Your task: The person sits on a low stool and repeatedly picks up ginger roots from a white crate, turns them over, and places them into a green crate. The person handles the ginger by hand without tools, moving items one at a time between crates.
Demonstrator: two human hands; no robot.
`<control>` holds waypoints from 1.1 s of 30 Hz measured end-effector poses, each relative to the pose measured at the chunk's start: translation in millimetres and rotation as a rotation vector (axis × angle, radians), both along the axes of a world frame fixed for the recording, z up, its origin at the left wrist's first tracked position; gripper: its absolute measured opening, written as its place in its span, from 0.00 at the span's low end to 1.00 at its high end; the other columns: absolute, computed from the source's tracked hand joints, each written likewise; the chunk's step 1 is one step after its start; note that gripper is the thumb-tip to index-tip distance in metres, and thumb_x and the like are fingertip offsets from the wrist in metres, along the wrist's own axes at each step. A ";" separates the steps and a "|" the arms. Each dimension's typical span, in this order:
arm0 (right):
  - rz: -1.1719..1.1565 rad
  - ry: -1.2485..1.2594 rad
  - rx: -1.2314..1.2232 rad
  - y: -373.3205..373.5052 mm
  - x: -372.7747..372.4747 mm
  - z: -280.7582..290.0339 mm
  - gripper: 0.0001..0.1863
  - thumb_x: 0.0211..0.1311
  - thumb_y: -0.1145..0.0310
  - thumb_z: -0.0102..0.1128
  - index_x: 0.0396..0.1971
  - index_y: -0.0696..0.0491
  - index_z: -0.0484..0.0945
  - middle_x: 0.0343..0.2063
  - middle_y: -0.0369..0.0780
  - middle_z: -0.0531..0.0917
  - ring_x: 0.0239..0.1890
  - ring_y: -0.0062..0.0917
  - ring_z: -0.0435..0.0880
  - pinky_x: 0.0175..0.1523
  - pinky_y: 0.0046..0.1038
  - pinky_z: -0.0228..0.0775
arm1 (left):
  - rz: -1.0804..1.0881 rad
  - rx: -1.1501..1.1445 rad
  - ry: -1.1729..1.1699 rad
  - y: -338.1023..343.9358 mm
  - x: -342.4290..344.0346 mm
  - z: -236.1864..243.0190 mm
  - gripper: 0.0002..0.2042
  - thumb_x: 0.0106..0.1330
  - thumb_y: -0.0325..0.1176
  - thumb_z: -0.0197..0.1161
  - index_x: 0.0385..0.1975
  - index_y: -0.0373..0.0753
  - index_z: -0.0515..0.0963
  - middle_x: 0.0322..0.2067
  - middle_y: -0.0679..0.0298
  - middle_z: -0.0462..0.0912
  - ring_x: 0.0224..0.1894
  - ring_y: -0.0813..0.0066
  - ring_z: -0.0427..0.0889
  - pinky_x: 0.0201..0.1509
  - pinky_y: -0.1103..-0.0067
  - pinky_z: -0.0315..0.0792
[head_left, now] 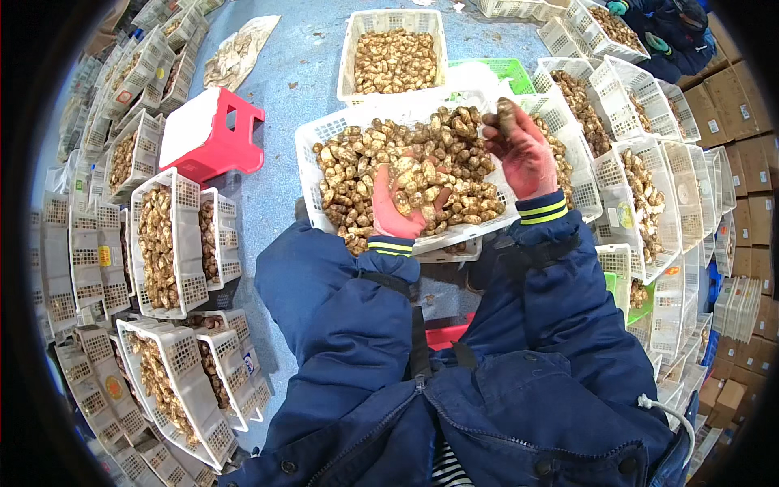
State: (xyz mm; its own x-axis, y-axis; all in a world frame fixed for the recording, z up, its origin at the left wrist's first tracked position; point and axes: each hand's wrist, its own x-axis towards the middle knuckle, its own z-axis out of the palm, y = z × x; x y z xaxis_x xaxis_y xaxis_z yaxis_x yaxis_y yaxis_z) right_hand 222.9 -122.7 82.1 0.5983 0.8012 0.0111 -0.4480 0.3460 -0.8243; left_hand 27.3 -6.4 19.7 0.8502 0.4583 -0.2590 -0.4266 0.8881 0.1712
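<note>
A white perforated crate (318, 136) lies before me, tilted and filled with small brown, ringed tubers (357, 166) that look like little taros. My left hand (398, 209), pink and seemingly gloved, is curled round some paler tubers (414, 177) in the middle of the pile. Above the crate's right side is my right hand (527, 162), also pink with soiled fingertips. It pinches one dark tuber (506, 118) between thumb and fingers, raised clear of the pile.
Another crate of tubers (350, 61) stands just beyond. Many filled white crates stand at left (185, 243) and right (649, 183). A red-and-white stool (191, 134) is on the blue floor at left, near a dirty cloth (241, 53). Another person (673, 36) works at far right, beside cardboard boxes (722, 101).
</note>
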 end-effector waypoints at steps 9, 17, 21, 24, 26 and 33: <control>-0.453 -0.148 -0.475 -12.8 38.7 -23.9 0.25 0.65 0.66 0.61 0.59 0.60 0.70 0.52 0.49 0.79 0.49 0.31 0.80 0.53 0.29 0.75 | -0.117 0.078 0.009 -0.2 -2.1 2.1 0.24 0.72 0.55 0.41 0.58 0.47 0.70 0.52 0.56 0.78 0.54 0.55 0.77 0.50 0.54 0.77; 0.265 -1.210 -0.565 40.3 -56.9 -12.5 0.22 0.56 0.74 0.59 0.53 0.51 0.77 0.43 0.47 0.83 0.46 0.36 0.83 0.51 0.30 0.74 | -0.225 0.234 0.194 -4.5 -5.3 -10.9 0.25 0.76 0.46 0.38 0.65 0.36 0.61 0.57 0.51 0.72 0.56 0.55 0.77 0.56 0.60 0.77; 0.075 -0.690 -0.496 34.6 -47.1 4.2 0.22 0.62 0.74 0.57 0.58 0.57 0.72 0.46 0.45 0.83 0.47 0.28 0.83 0.51 0.27 0.74 | -0.229 0.015 0.004 -5.5 -4.2 -6.4 0.26 0.75 0.50 0.37 0.64 0.38 0.63 0.57 0.54 0.73 0.56 0.57 0.77 0.56 0.60 0.76; 0.042 -0.332 -0.320 26.0 -35.2 2.4 0.25 0.64 0.76 0.57 0.61 0.63 0.66 0.47 0.46 0.81 0.51 0.29 0.80 0.56 0.27 0.72 | -0.106 0.028 0.026 -4.8 -2.7 -4.3 0.27 0.75 0.51 0.38 0.64 0.38 0.64 0.57 0.53 0.73 0.55 0.56 0.77 0.56 0.59 0.76; 0.036 -0.104 -0.292 22.5 -25.3 -7.0 0.24 0.63 0.76 0.58 0.60 0.62 0.68 0.48 0.46 0.80 0.50 0.29 0.81 0.56 0.29 0.74 | -0.078 -0.009 0.031 -3.3 -2.5 -5.4 0.27 0.75 0.50 0.39 0.65 0.39 0.63 0.57 0.53 0.73 0.56 0.56 0.76 0.56 0.57 0.75; -0.598 0.602 0.045 -12.6 38.2 -13.0 0.30 0.66 0.56 0.59 0.60 0.58 0.65 0.55 0.52 0.74 0.56 0.42 0.75 0.61 0.42 0.71 | -0.058 0.014 -0.034 0.0 -3.2 -9.9 0.28 0.73 0.53 0.42 0.66 0.41 0.62 0.58 0.53 0.73 0.58 0.55 0.74 0.55 0.51 0.74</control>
State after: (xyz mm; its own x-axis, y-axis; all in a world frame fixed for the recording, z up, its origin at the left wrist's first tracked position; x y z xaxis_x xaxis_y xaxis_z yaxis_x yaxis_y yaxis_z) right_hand 261.0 -135.3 69.1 0.8351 0.3544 -0.4207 -0.5370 0.6910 -0.4840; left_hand 24.0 -6.4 9.8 0.8835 0.4113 -0.2239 -0.3802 0.9092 0.1698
